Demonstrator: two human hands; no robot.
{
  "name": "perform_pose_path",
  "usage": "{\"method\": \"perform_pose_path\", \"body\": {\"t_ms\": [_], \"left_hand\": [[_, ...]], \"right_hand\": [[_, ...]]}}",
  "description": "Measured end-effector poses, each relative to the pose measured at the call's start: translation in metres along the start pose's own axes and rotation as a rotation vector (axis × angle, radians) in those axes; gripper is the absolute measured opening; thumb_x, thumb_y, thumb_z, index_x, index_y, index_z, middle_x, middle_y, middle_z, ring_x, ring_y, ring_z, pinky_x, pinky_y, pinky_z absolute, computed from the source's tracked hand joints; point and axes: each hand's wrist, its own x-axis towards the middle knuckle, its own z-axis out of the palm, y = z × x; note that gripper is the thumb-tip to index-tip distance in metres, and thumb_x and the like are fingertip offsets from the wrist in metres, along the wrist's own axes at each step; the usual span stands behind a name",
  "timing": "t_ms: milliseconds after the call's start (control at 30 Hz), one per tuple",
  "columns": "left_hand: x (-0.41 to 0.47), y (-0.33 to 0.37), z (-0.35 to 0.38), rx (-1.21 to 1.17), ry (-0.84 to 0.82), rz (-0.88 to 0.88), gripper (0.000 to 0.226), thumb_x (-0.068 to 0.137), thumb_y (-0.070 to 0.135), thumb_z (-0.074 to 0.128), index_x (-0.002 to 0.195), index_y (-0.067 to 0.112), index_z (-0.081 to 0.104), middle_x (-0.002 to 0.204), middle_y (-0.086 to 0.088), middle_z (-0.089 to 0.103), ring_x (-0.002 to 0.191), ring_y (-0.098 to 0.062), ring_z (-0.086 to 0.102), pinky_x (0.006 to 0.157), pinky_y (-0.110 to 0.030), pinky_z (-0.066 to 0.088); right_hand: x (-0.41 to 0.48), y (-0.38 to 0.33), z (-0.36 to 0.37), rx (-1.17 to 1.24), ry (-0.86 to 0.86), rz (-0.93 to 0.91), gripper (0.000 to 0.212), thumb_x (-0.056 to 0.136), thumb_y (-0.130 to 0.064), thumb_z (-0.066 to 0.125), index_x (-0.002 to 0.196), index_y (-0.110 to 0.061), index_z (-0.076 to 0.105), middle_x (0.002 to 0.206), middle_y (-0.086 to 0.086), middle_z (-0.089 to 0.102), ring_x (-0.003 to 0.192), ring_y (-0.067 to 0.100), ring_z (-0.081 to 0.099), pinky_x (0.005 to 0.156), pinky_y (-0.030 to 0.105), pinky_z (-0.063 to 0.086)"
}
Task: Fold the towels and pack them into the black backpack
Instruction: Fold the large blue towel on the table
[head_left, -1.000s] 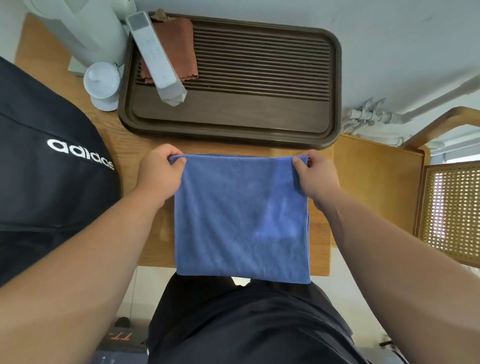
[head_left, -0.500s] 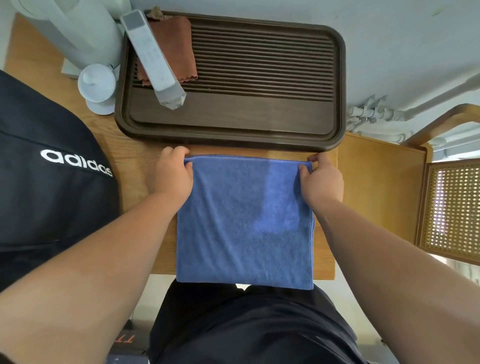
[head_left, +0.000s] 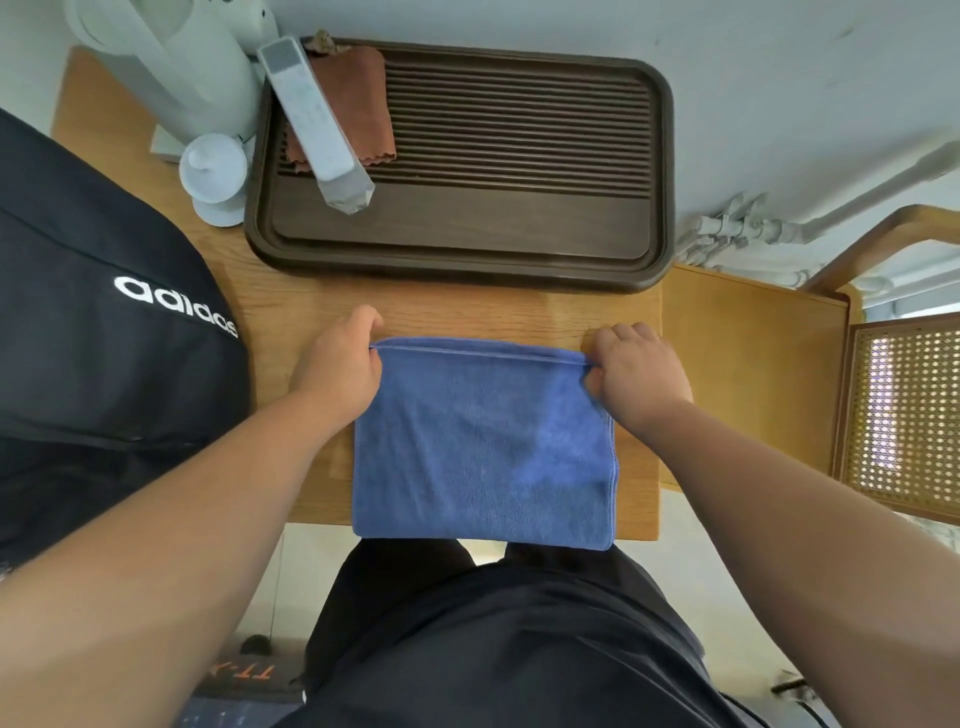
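The blue towel (head_left: 483, 452) lies flat on the wooden surface (head_left: 467, 312), right in front of the person. Its near edge hangs a little over the edge of the surface, above the person's lap. The left hand (head_left: 340, 366) pinches the far left corner and the right hand (head_left: 636, 371) pinches the far right corner. Both hands have curled fingers.

I think this is the folding step. To do it well, both corners should move together, so the far edge stays straight. It should land right on top of the near edge, and a flat hand can then smooth out the bumps. The part that hangs over could slip down, so a gentle pull is best.

The black backpack (head_left: 104, 338) sits on the left, close to the left arm. I cannot see its opening from here.

A big brown tray (head_left: 457, 265) sits just past the towel, so there is not much room to spread out. On the tray lie a brown cloth (head_left: 358, 98) and a long white gadget (head_left: 311, 119). A white jug (head_left: 171, 67) stands in the far left corner. A cane chair (head_left: 904, 415) stands off to the right, well out of the way.
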Motion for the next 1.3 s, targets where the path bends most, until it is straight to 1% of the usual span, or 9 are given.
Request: {"method": "perform_pose_path", "body": {"t_ms": [67, 200, 333, 533, 833, 1000, 1133, 1233, 1300], "left_hand": [[0.000, 0.006, -0.008, -0.012, -0.002, 0.030, 0.042, 0.100, 0.012, 0.052, 0.141, 0.023, 0.047, 0.132, -0.004, 0.056, 0.111, -0.025, 0.059, 0.090, -0.045, 0.055], [0.011, 0.023, -0.034, 0.104, 0.063, 0.081, 0.019, 0.102, 0.014, 0.048, 0.104, 0.015, 0.067, 0.105, -0.005, 0.055, 0.084, -0.022, 0.057, 0.073, -0.037, 0.053], [0.025, 0.031, -0.068, 0.116, 0.198, 0.141, 0.022, 0.103, 0.019, 0.047, 0.103, 0.013, 0.068, 0.102, -0.009, 0.056, 0.086, -0.026, 0.056, 0.070, -0.041, 0.050], [0.022, 0.033, -0.086, 0.120, 0.270, 0.242, 0.011, 0.098, 0.018, 0.056, 0.095, 0.013, 0.065, 0.098, -0.008, 0.056, 0.085, -0.027, 0.054, 0.068, -0.046, 0.050], [-0.068, -0.013, -0.018, 0.109, 0.109, 0.263, 0.012, 0.078, 0.000, 0.068, 0.075, 0.010, 0.062, 0.082, -0.008, 0.056, 0.076, -0.033, 0.055, 0.062, -0.040, 0.045], [-0.092, -0.028, 0.023, 0.210, 0.035, 0.237, 0.015, 0.083, 0.003, 0.067, 0.075, 0.013, 0.058, 0.083, 0.000, 0.051, 0.074, -0.021, 0.047, 0.059, -0.035, 0.043], [-0.088, -0.027, 0.032, 0.247, -0.001, 0.192, 0.009, 0.089, 0.011, 0.060, 0.083, 0.017, 0.057, 0.090, 0.004, 0.047, 0.082, -0.017, 0.043, 0.064, -0.032, 0.037], [-0.084, -0.022, 0.029, 0.311, -0.055, 0.186, 0.009, 0.085, 0.019, 0.062, 0.092, 0.020, 0.057, 0.096, 0.002, 0.049, 0.088, -0.020, 0.047, 0.070, -0.034, 0.039], [-0.085, -0.017, 0.025, 0.318, -0.055, 0.218, 0.029, 0.076, 0.031, 0.068, 0.102, 0.022, 0.060, 0.099, 0.001, 0.050, 0.091, -0.023, 0.050, 0.076, -0.038, 0.044]], "right_hand": [[0.001, 0.001, -0.012, 0.055, -0.024, 0.007, 0.019, 0.086, -0.013, 0.052, 0.103, -0.010, 0.060, 0.098, 0.010, 0.066, 0.091, 0.028, 0.051, 0.075, 0.036, 0.043], [0.015, 0.004, -0.046, 0.122, 0.019, 0.012, 0.038, 0.083, -0.011, 0.054, 0.121, -0.013, 0.060, 0.105, 0.013, 0.065, 0.099, 0.033, 0.057, 0.078, 0.040, 0.052], [0.029, 0.007, -0.081, 0.144, 0.178, 0.008, 0.021, 0.081, -0.012, 0.056, 0.099, -0.009, 0.068, 0.096, 0.010, 0.060, 0.096, 0.032, 0.055, 0.075, 0.037, 0.048], [0.023, 0.008, -0.102, 0.173, 0.284, -0.009, 0.011, 0.079, -0.010, 0.059, 0.090, -0.012, 0.060, 0.093, 0.004, 0.056, 0.086, 0.025, 0.048, 0.067, 0.033, 0.038], [-0.060, 0.019, -0.019, 0.129, 0.096, -0.197, 0.019, 0.068, -0.003, 0.070, 0.078, -0.017, 0.062, 0.080, 0.001, 0.057, 0.077, 0.030, 0.056, 0.064, 0.032, 0.041], [-0.082, 0.020, 0.009, 0.036, 0.069, -0.145, 0.019, 0.079, -0.006, 0.070, 0.089, -0.022, 0.070, 0.087, -0.002, 0.063, 0.083, 0.027, 0.060, 0.069, 0.037, 0.049], [-0.081, 0.013, 0.015, -0.073, 0.056, -0.141, 0.026, 0.070, -0.004, 0.079, 0.083, -0.024, 0.069, 0.080, -0.002, 0.059, 0.077, 0.027, 0.061, 0.062, 0.038, 0.050], [-0.077, 0.004, 0.011, -0.108, -0.081, -0.113, 0.017, 0.081, -0.018, 0.068, 0.095, -0.028, 0.067, 0.096, -0.003, 0.057, 0.096, 0.027, 0.058, 0.077, 0.038, 0.048], [-0.074, -0.004, 0.010, -0.116, -0.133, -0.127, 0.023, 0.081, -0.040, 0.060, 0.102, -0.031, 0.063, 0.106, -0.006, 0.053, 0.103, 0.023, 0.052, 0.085, 0.037, 0.045]]}}
